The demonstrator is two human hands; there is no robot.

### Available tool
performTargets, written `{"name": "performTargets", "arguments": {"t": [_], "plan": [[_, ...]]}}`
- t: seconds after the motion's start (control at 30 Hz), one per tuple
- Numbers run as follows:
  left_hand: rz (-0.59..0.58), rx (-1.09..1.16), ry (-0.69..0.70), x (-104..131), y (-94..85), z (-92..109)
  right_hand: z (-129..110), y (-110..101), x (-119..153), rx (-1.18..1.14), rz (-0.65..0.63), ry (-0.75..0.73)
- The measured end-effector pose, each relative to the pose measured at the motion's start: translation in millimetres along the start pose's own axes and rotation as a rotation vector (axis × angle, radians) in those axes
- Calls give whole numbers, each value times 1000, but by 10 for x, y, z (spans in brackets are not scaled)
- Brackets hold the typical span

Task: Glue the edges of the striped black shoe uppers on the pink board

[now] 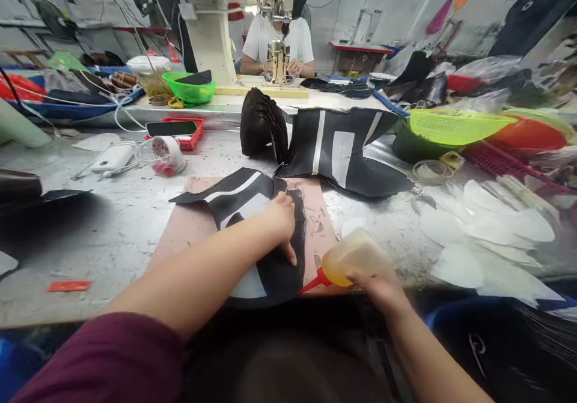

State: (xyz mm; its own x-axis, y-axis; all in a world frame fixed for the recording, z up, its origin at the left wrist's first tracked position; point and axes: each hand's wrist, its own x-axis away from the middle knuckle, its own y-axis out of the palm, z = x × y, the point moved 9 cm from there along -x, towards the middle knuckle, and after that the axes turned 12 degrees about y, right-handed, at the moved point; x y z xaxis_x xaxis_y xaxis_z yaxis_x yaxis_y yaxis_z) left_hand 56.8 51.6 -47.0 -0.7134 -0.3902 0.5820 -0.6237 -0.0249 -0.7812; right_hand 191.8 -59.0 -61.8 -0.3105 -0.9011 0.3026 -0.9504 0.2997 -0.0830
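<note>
My right hand [381, 292] grips a translucent squeeze bottle [356, 256] with yellowish liquid, tilted so its red nozzle tip points down-left. The tip is at the lower right edge of a black boot-shaped piece [279, 271] with white strips and patches. On that piece rests my left hand [283, 220], thumb spread apart from the bent fingers, pressing it against a pinkish board [327, 211]. Just beyond, a stack of similar black pieces [306, 145] lies flat beside a folded dark bundle [261, 124].
White cut-out pieces [487, 229] are piled at right, near a yellow-green basket [455, 127]. At left are a red tray [198, 133] with a phone, a tipped clear cup [169, 157] and a red strip [69, 286]. Opposite, a person [300, 39] sits at a sewing machine [279, 60].
</note>
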Motion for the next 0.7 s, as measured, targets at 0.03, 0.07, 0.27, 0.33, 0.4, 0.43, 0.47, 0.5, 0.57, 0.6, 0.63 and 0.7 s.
{"name": "performTargets", "arguments": {"t": [0.03, 0.07, 0.27, 0.33, 0.4, 0.43, 0.47, 0.5, 0.57, 0.6, 0.63, 0.7], "plan": [[5, 4, -3, 5, -7, -6, -12, -23, -58, 15, 3, -23], [11, 10, -7, 9, -15, -11, -29, -48, -117, 24, 12, -48], [37, 110, -45, 31, -40, -43, -292, -138, -517, -13, 167, -225], [44, 138, -49, 33, -27, -48, -395, -92, -642, -24, 181, -257], [77, 167, -52, 34, -23, -58, -480, -23, -745, -43, 153, -276], [102, 177, -52, 34, -27, -63, -516, 10, -786, -58, 131, -284], [120, 179, -52, 35, -28, -68, -545, 40, -819, -72, 106, -292], [122, 173, -50, 34, -20, -70, -569, 63, -848, -82, 87, -300], [92, 143, -43, 29, 10, -67, -599, 84, -904, -93, 78, -313], [77, 127, -40, 28, 20, -65, -607, 89, -938, -96, 81, -315], [68, 115, -37, 28, 22, -65, -614, 91, -975, -100, 92, -319], [70, 110, -34, 33, 10, -66, -640, 104, -1049, -93, 120, -339]]}}
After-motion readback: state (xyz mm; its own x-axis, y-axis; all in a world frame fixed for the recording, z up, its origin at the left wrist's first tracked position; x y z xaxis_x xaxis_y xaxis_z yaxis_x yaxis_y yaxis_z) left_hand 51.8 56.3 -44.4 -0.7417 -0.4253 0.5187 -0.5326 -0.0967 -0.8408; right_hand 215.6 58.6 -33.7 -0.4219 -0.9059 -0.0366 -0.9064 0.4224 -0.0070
